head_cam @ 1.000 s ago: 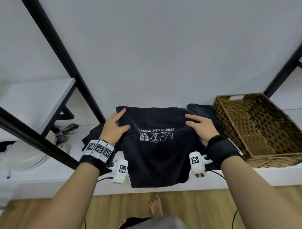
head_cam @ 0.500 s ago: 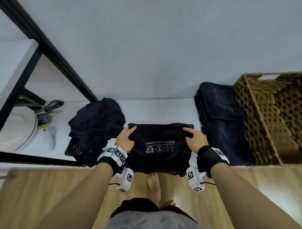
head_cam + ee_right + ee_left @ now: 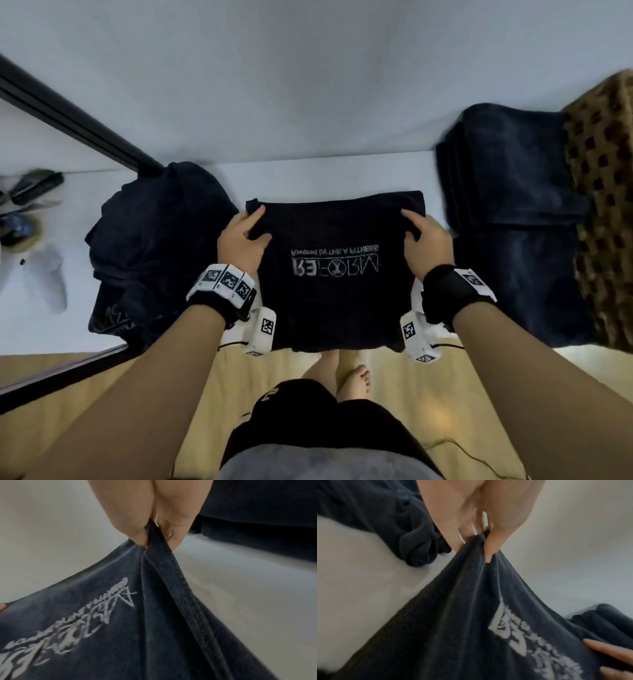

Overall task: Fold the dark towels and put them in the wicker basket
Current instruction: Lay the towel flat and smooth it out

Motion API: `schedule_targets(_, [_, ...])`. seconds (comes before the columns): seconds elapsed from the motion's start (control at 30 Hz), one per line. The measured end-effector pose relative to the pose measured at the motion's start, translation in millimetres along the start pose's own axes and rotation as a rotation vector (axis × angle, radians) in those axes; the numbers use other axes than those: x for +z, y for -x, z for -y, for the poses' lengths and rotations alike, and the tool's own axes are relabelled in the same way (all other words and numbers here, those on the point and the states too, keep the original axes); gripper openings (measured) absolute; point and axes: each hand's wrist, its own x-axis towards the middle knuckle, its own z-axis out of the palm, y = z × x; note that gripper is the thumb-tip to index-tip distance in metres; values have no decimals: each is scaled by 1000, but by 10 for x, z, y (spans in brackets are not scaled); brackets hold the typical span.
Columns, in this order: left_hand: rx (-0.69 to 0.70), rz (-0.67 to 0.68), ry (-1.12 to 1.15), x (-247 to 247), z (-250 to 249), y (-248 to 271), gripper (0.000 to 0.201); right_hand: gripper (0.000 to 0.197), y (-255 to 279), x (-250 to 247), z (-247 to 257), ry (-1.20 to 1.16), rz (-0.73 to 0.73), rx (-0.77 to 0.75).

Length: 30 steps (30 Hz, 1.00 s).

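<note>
A dark towel (image 3: 337, 301) with upside-down white lettering is stretched between my hands over the white shelf (image 3: 301, 176), its lower edge hanging past the front. My left hand (image 3: 245, 236) pinches its left top edge between thumb and fingers, and the left wrist view shows the pinch on the towel (image 3: 471, 601). My right hand (image 3: 423, 236) pinches the right top edge, with the towel (image 3: 154, 615) bunched in a fold there. A wicker basket (image 3: 606, 212) stands at the far right. A stack of folded dark towels (image 3: 513, 219) lies beside it. A crumpled dark towel (image 3: 150, 250) lies on the left.
A black frame bar (image 3: 75, 116) runs diagonally at the left. Small items, among them a white object (image 3: 48, 274) and a dark tool (image 3: 34, 186), lie on the shelf's far left. Below are the wooden floor (image 3: 445, 411) and my bare feet (image 3: 356, 377).
The view has tilted down and shifted left, so the basket now sits at the right edge. My hands still hold the lettered towel and have drawn it nearer the shelf's front edge.
</note>
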Motion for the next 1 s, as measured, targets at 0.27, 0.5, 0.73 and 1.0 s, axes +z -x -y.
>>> schedule_targets(0.27, [184,-111,-140,45,-119,-777,53,50,-746,52,241,104,-10,-56])
schedule_targets(0.5, [138,-47,-282,103,58,-973,50,56,-328,314,192,288,49,-84])
schedule_targets(0.73, [151,-196,-270,15,-58,-1072,50,73,114,633,26,445,247,-39])
schedule_targets(1.0, [370,115,-602,145,30,-363,52,76,120,662,58,491,248,-26])
